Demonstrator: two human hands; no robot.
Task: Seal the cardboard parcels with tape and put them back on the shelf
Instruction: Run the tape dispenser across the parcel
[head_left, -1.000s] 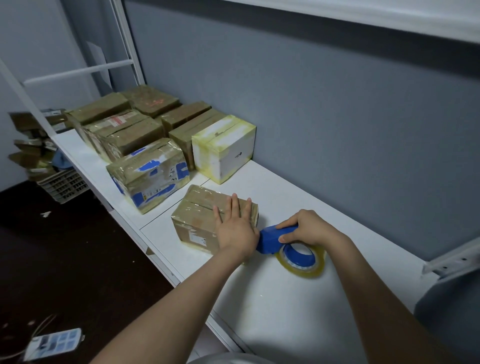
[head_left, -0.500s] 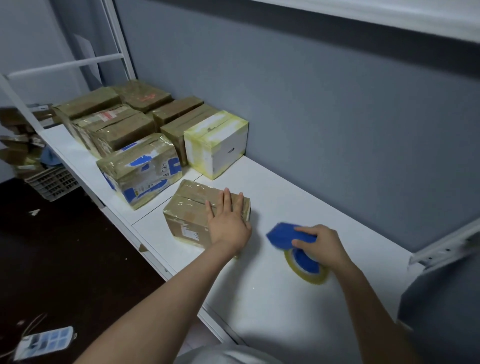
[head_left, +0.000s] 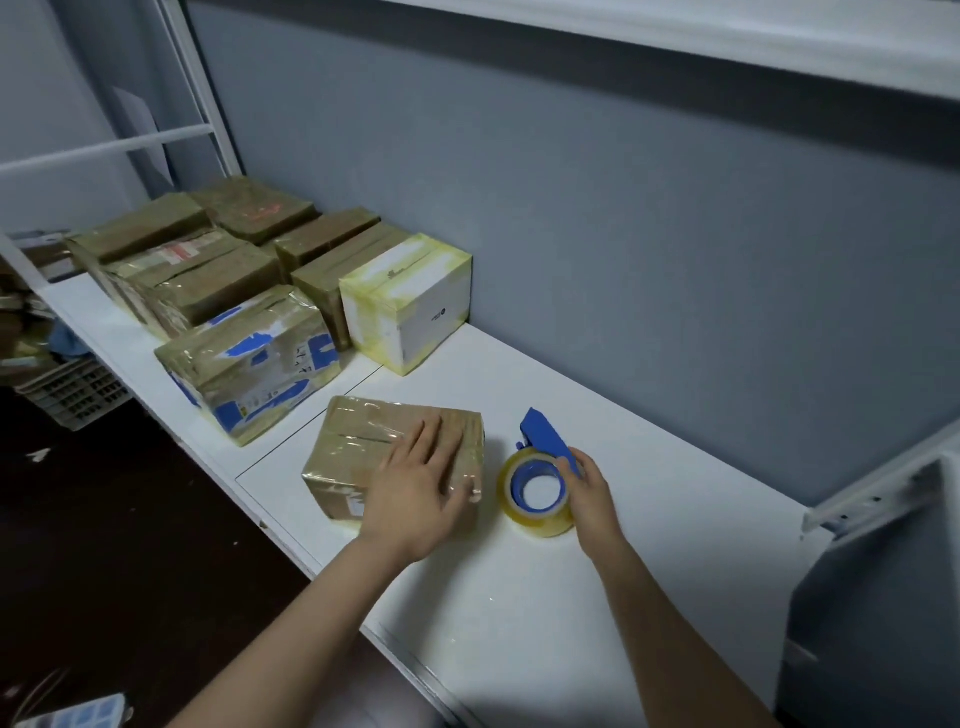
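Small brown parcel (head_left: 358, 441) is sitting on the white shelf (head_left: 597, 597) near its front edge. Clear tape is already glinting across its top seam. The left hand (head_left: 421, 483) is lying flat on the parcel's top, toward its 4 o'clock corner. Its fingers are straight and close together, pressing down and gripping nothing.

The tape dispenser (head_left: 543, 447) is resting on the shelf just beside the parcel, at its 3 o'clock. The roll is lying flat and the blue blade end is pointing toward 11 o'clock. The right hand (head_left: 589, 486) is holding the dispenser, fingers curling round the roll's right rim and blue frame.

The stored parcels (head_left: 208, 260) are lining the shelf at 10 to 11 o'clock, well apart from both hands.

Judgement: the sealing is looking nearly done. I cannot tell whether a tape tail is joining roll and parcel, as the film is too clear in this view.

Doing it well:
- Be rubbing the left palm along the strip and out over the edges, so no corner is lifting.
- Be pinning the parcel while the right hand is pulling, or it will be sliding toward 3 o'clock.
- For another strip, be starting on the side wall, drawing it low and taut, and cutting with a twist of the blade.
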